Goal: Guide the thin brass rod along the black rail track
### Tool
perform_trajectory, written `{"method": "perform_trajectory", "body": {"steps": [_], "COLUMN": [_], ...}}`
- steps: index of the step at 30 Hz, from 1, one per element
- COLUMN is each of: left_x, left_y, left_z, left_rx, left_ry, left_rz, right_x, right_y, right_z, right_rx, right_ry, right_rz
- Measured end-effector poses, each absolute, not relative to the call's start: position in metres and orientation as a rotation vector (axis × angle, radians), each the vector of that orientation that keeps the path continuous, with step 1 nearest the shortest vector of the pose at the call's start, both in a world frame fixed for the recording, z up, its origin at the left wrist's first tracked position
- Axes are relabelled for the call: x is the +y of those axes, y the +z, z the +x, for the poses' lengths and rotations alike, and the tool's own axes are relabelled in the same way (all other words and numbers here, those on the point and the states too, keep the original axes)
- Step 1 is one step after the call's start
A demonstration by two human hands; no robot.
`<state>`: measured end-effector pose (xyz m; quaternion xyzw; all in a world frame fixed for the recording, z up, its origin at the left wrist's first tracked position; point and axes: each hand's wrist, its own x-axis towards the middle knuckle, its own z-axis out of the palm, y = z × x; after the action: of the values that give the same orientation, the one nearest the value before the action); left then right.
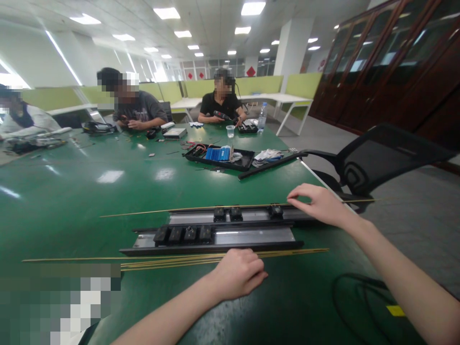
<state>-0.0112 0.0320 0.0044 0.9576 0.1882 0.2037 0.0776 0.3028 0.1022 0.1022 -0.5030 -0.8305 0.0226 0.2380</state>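
Pressing left hand [239,274], fingers curled shut, apparently onto brass rods [172,261]. Resting right hand [319,203], fingers apart, on rear rail [251,216]. Could bend rods by dragging.

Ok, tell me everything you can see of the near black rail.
The near rail is a long, flat black channel with a silvery, metal-looking floor, lying crosswise on the green table. Four black blocks sit in a row in its left half; the rest is bare. A second rail lies parallel just behind it, and thin brass strips run along its front edge. The left hand, curled, rests over those strips just in front; whether it touches the rail is unclear.
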Motion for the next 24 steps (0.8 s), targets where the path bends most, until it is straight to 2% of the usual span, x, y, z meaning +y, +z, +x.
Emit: {"method": "perform_trajectory", "body": {"steps": [12,24], "left_x": [0.034,0.033], "left_y": [0.006,0.005], "left_z": [-0.012,-0.012], "left_rx": [0.558,0.559], "left_ry": [0.6,0.602], "left_rz": [2.847,2.853], "right_x": [0.113,0.113], "right_y": [0.085,0.084], "right_z": [0.29,0.288], "right_rx": [-2.317,-2.283], "right_ry": [0.204,0.166], "right_rz": [-1.461,-1.465]}}
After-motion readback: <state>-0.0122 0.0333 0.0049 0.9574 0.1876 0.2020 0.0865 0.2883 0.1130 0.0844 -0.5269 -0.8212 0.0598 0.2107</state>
